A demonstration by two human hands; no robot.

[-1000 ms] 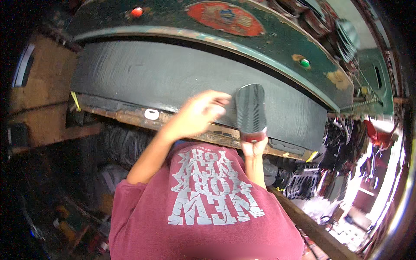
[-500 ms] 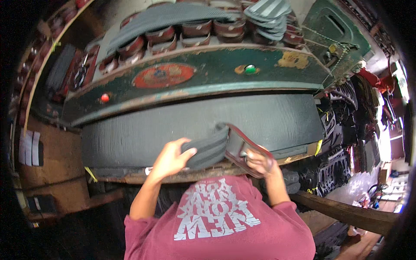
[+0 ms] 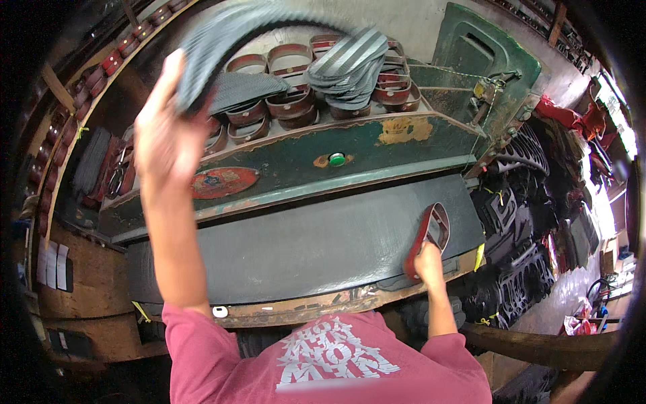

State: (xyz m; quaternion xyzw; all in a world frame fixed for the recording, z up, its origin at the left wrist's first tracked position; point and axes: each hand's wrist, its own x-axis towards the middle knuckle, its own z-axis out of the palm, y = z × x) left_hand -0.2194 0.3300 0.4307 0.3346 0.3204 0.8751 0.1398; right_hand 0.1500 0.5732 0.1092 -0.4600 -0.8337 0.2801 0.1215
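At the upper left, my left hand (image 3: 171, 135) is raised and blurred, gripping the end of a long dark grey ribbed sheet (image 3: 212, 44). The sheet arches up and over to the right, above the shelf. My right hand (image 3: 428, 261) is closed around the near end of a red-brown sole-shaped cutting die (image 3: 415, 250), at the right side of a black board (image 3: 289, 246). Below the arch, a grey ribbed piece (image 3: 245, 89) lies on several more dies (image 3: 293, 108). Beside it is a stack of striped grey soles (image 3: 350, 71).
A green machine beam (image 3: 282, 161) with a green button (image 3: 336, 159) crosses behind the board. Its green metal arm (image 3: 481, 50) rises at the back right. Black cut-out scraps (image 3: 518, 283) hang at the right. A small white object (image 3: 220, 312) lies on the board's wooden front edge.
My left hand has gone from the board up to the shelf and lifted the long sheet. The ribbed piece it held has left the board. My right hand has moved the die rightward.
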